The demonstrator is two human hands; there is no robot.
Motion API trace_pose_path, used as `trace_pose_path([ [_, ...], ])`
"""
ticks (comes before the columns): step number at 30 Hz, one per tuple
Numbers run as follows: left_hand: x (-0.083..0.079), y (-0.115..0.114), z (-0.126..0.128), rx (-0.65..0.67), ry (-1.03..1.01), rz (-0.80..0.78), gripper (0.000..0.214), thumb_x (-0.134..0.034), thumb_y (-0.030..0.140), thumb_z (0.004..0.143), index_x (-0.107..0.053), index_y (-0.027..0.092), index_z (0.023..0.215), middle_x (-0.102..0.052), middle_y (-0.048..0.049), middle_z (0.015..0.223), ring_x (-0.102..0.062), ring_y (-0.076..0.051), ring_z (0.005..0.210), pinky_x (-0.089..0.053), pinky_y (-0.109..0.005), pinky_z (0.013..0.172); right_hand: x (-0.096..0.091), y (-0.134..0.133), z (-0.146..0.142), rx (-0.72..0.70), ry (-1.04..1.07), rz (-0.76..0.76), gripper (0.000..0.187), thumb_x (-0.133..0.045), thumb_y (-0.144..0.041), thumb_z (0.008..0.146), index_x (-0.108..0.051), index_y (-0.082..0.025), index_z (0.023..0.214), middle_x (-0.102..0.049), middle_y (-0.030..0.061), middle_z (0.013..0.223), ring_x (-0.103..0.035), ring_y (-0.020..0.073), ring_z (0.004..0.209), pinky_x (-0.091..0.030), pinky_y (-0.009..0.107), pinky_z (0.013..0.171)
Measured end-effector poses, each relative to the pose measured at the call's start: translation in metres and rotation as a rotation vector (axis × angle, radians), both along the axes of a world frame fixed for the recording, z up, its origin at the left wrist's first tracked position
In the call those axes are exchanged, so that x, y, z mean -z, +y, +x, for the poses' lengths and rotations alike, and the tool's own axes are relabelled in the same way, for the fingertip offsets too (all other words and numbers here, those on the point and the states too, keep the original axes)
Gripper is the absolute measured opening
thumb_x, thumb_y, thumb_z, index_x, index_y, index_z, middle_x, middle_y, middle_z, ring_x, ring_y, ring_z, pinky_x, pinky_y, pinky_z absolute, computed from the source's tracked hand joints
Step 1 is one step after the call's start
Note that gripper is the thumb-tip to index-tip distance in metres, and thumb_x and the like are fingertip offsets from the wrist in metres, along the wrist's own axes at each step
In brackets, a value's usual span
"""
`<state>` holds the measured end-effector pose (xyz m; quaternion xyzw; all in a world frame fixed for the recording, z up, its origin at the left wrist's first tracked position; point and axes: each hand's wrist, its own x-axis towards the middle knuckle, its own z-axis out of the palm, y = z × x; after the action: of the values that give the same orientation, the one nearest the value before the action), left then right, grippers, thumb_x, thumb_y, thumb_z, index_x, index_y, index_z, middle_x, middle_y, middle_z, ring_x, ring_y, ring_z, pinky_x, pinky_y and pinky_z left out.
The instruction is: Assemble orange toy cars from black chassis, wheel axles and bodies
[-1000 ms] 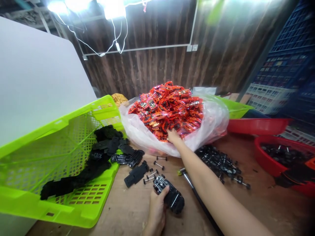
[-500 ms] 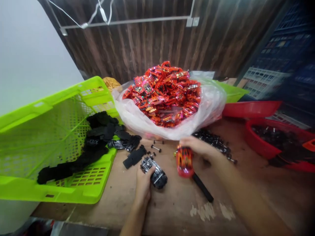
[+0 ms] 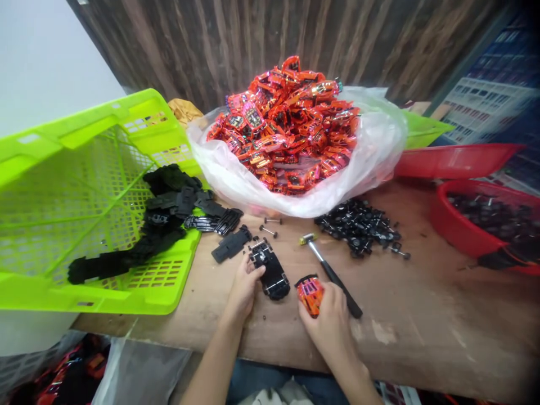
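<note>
Between the thumb and fingers of my left hand (image 3: 246, 287) is a black toy car chassis (image 3: 274, 274), with thin metal axles showing across it. My right hand (image 3: 331, 312) grips an orange-red toy car body (image 3: 310, 295), just right of the chassis and apart from it. A small hammer (image 3: 331, 273) with a black handle lies behind and beside my right hand. Loose wheel axles (image 3: 269, 231) rest beyond the chassis. A flat black chassis plate (image 3: 231, 245) lies to the left of my left hand.
A white plastic bag (image 3: 310, 208) heaped with orange-red car bodies (image 3: 291, 129) stands at the back. On the left, a lime-green crate (image 3: 185, 270) lies tipped with black plates. Wheel axles form a pile (image 3: 358, 225) at right, near a red bin (image 3: 453, 225).
My right hand has brought the car body toward me, down beside the chassis, uncovering the hammer. My left hand keeps the chassis, now turned differently. The view has tilted down.
</note>
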<state>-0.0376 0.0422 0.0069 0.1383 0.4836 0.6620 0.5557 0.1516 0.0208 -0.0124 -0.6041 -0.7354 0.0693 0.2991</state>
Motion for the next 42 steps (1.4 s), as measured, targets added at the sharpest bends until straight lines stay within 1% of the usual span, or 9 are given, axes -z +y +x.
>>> trace_pose_path([
  [4, 0.005, -0.008, 0.028, 0.107, -0.045, 0.007, 0.062, -0.080, 0.018, 0.057, -0.057, 0.019, 0.115, -0.070, -0.0111, 0.103, -0.065, -0.026, 0.098, -0.050, -0.035, 0.085, -0.021, 0.008, 0.008, 0.033, 0.193, -0.229, 0.062, -0.055, -0.057, 0.077, -0.045, -0.015, 0.123, -0.068, 0.0112, 0.086, -0.066, 0.0274, 0.073, -0.050, 0.034, 0.060],
  [10, 0.006, -0.017, 0.071, 0.233, -0.105, 0.096, 0.045, -0.074, 0.018, 0.065, -0.063, 0.021, 0.109, -0.069, -0.0091, 0.104, -0.063, -0.025, 0.104, -0.047, -0.036, 0.094, -0.025, 0.016, 0.002, -0.054, 0.130, -0.259, 0.070, -0.054, -0.057, 0.079, -0.046, -0.010, 0.130, -0.068, 0.0173, 0.102, -0.066, 0.0301, 0.090, -0.053, 0.039, 0.074],
  [19, -0.005, -0.019, 0.070, 0.298, -0.116, 0.122, 0.043, -0.074, 0.036, 0.068, -0.066, 0.016, 0.106, -0.068, -0.0114, 0.107, -0.064, -0.026, 0.099, -0.052, -0.031, 0.084, -0.003, 0.008, 0.000, -0.098, 0.215, -0.217, 0.075, -0.048, -0.049, 0.085, -0.026, -0.005, 0.141, -0.046, 0.0260, 0.134, -0.048, 0.0340, 0.123, -0.045, 0.051, 0.094],
  [23, -0.011, -0.022, 0.069, 0.275, -0.002, 0.159, 0.049, -0.080, 0.027, 0.061, -0.066, 0.016, 0.106, -0.069, -0.0123, 0.106, -0.066, -0.027, 0.091, -0.053, -0.033, 0.081, -0.011, 0.012, 0.015, -0.272, 0.398, -0.394, 0.067, -0.050, -0.044, 0.086, -0.027, -0.016, 0.143, -0.040, 0.0176, 0.142, -0.038, 0.0290, 0.132, -0.042, 0.048, 0.100],
  [26, -0.011, -0.027, 0.069, 0.269, 0.058, 0.113, 0.047, -0.079, 0.025, 0.063, -0.064, 0.017, 0.107, -0.070, -0.0123, 0.102, -0.067, -0.025, 0.082, -0.054, -0.033, 0.074, -0.028, 0.024, 0.024, -0.414, 0.725, -0.575, 0.054, -0.048, -0.044, 0.087, -0.038, -0.023, 0.136, -0.052, 0.0118, 0.133, -0.052, 0.0234, 0.120, -0.047, 0.040, 0.094],
  [30, -0.010, -0.036, 0.071, 0.278, 0.206, 0.143, 0.042, -0.078, 0.023, 0.064, -0.064, 0.016, 0.103, -0.070, -0.0093, 0.090, -0.064, -0.018, 0.068, -0.052, -0.025, 0.063, -0.047, 0.034, 0.018, -0.405, 0.906, -0.632, 0.031, -0.060, -0.039, 0.081, -0.058, -0.019, 0.105, -0.067, 0.0070, 0.096, -0.064, 0.0193, 0.086, -0.052, 0.030, 0.078],
  [33, -0.011, -0.040, 0.071, 0.225, 0.228, 0.136, 0.041, -0.081, 0.022, 0.059, -0.067, 0.015, 0.097, -0.069, -0.0073, 0.084, -0.061, -0.015, 0.062, -0.049, -0.022, 0.057, -0.052, 0.031, 0.010, -0.399, 0.882, -0.587, 0.025, -0.059, -0.036, 0.081, -0.059, -0.018, 0.098, -0.066, 0.0053, 0.090, -0.063, 0.0186, 0.083, -0.051, 0.028, 0.076],
  [38, -0.011, -0.037, 0.058, -0.014, 0.148, 0.158, 0.042, -0.078, 0.029, 0.062, -0.064, 0.016, 0.100, -0.068, -0.0097, 0.099, -0.064, -0.023, 0.089, -0.049, -0.029, 0.080, -0.054, 0.028, 0.006, -0.443, 0.503, -0.540, 0.040, -0.061, -0.029, 0.079, -0.052, -0.022, 0.117, -0.064, 0.0060, 0.108, -0.060, 0.0216, 0.097, -0.048, 0.033, 0.083],
  [42, -0.001, -0.029, 0.037, 0.115, 0.408, 0.072, 0.039, -0.077, 0.025, 0.063, -0.066, 0.014, 0.099, -0.068, -0.0100, 0.100, -0.062, -0.023, 0.094, -0.047, -0.028, 0.085, -0.046, 0.024, 0.003, -0.489, 0.054, -0.327, 0.024, -0.058, -0.014, 0.078, -0.061, -0.020, 0.101, -0.066, 0.0074, 0.096, -0.058, 0.0249, 0.091, -0.044, 0.038, 0.080],
])
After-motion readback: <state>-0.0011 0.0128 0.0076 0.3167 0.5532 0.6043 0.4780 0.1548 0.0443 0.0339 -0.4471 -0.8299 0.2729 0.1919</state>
